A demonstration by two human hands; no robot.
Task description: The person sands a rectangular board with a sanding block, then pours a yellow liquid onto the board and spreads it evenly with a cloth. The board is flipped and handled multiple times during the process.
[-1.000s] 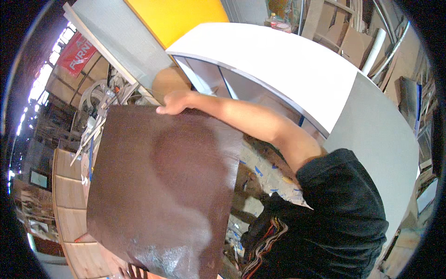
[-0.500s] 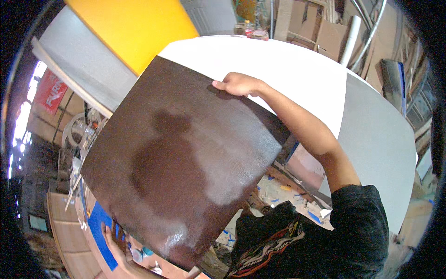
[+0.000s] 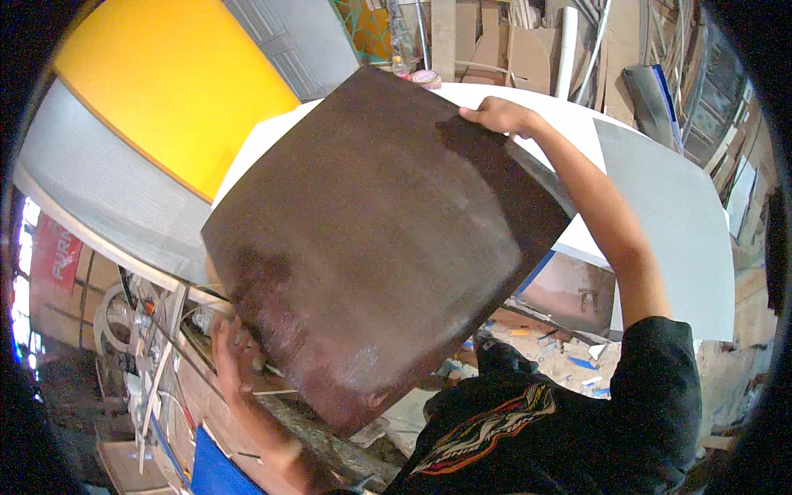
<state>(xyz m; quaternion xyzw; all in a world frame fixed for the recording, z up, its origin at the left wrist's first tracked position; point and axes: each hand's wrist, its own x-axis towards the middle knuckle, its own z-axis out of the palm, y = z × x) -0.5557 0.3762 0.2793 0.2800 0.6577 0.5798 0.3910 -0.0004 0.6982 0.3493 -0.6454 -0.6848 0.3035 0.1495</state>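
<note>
A large dark brown panel [image 3: 388,214] is held up at a tilt before me, its face marked by darker patches and glossy sheen. My right hand [image 3: 499,115] grips its far right edge, the thumb over the face and the fingers going behind. At the near left edge is my left hand [image 3: 233,355], its fingers bent up against the board and partly blurred. Beneath and behind the panel spreads a white tabletop [image 3: 565,157], which the panel partly covers.
A grey sheet [image 3: 660,214] lies at the right. Yellow [image 3: 181,91] and grey boards [image 3: 115,157] stand at the left. Tape [image 3: 426,78] and a small bottle [image 3: 399,66] sit at the back. A blue piece [image 3: 219,466] lies near left; scraps [image 3: 577,363] litter the floor.
The brown panel has shifted right and away from me and turned somewhat. Both hands have moved with it, the left one rising along its near left edge. My view has swung too.
</note>
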